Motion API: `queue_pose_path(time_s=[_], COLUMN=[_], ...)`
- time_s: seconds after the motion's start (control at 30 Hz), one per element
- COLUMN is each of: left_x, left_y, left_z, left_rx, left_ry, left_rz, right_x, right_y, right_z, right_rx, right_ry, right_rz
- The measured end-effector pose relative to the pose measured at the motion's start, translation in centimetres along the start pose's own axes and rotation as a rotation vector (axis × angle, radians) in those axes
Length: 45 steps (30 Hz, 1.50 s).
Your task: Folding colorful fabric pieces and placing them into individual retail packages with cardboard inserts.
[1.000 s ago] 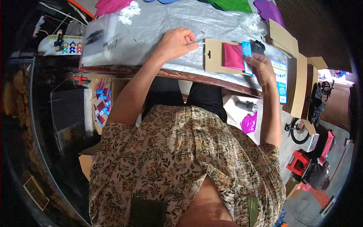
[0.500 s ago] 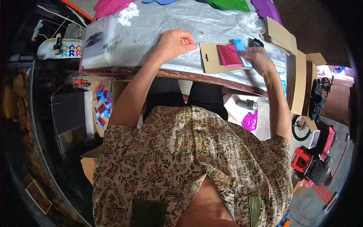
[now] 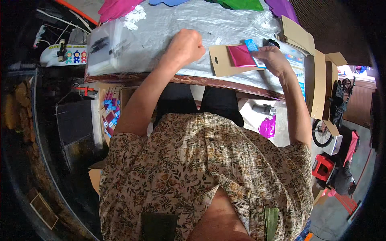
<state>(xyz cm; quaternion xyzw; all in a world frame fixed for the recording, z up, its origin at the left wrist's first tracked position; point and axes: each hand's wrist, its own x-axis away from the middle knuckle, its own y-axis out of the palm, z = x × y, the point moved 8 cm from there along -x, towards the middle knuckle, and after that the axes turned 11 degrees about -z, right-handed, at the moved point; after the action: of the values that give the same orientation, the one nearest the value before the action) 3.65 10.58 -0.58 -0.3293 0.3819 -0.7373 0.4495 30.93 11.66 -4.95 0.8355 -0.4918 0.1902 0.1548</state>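
My right hand (image 3: 274, 59) grips the blue-and-white label end of a flat, shiny magenta packet (image 3: 242, 56). Beneath the packet lies a tan cardboard hang card (image 3: 219, 66) with a slot near its left edge, close to the table's front edge. Just left of the card, my left hand (image 3: 185, 46) is closed with the fingers curled under; whatever they may hold is hidden. A small white scrap (image 3: 218, 41) rests on the table beyond the card. Past my right fingers sits a small black object (image 3: 272, 42), partly covered.
Silvery sheeting covers the table (image 3: 161, 24). Clear plastic bags (image 3: 106, 44) with black pieces lie at the left, beside a white tangle (image 3: 134, 18). Pink, blue, green and purple fabric lines the far edge. Cardboard boxes (image 3: 318, 80) stand right; a box of packets (image 3: 109, 114) is below left.
My left hand has drawn back slightly left and up from the card's edge, its fingers curling in. A white scrap now shows on the table. The card and packet have shifted slightly left.
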Motion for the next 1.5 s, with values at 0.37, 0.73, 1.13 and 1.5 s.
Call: queue_pose_path(time_s=[0.37,0.73,1.13,1.5], left_x=[-0.6,-0.8,-0.6,-0.6], left_y=[0.8,1.7,2.2,2.8], left_z=[0.3,0.8,2.6,1.3], left_rx=[0.217,0.223,0.223,0.234], left_ry=[0.089,0.118,0.203,0.134], left_rz=[0.149,0.292,0.310,0.368], right_x=[-1.5,2.6,1.0,0.8], right_y=[-2.2,0.5,-1.2,2.4], right_z=[-0.9,-3.7,-2.9,-0.3], right_rx=[0.095,0.350,0.315,0.218], right_ry=[-0.086,-0.256,-0.105,-0.154], right_rz=[0.094,0.312,0.233,0.293])
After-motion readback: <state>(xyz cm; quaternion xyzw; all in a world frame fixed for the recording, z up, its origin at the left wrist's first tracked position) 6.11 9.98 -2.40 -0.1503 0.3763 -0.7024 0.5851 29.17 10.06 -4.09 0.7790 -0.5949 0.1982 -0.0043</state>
